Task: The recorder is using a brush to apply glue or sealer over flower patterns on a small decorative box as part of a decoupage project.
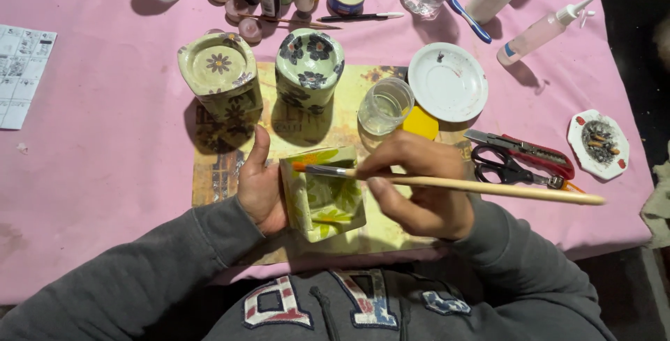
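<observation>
Right hand point(419, 187) pinches 1 paintbrush point(453, 184), long axis horizontal, bristles pointing left; left hand point(262, 187) grips green box point(324, 194), apparently tilted.

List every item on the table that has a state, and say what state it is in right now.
Square decorated pot: tilted, held by left hand.
Paintbrush: held by right hand, bristles on pot rim.
Glass jar: upright, open.
Scissors: closed, lying flat.
Two round decorated pots: upside down.
White saucer: upright, paint-flecked.

Pink-covered table point(91, 194), dark floor point(635, 20)
</observation>
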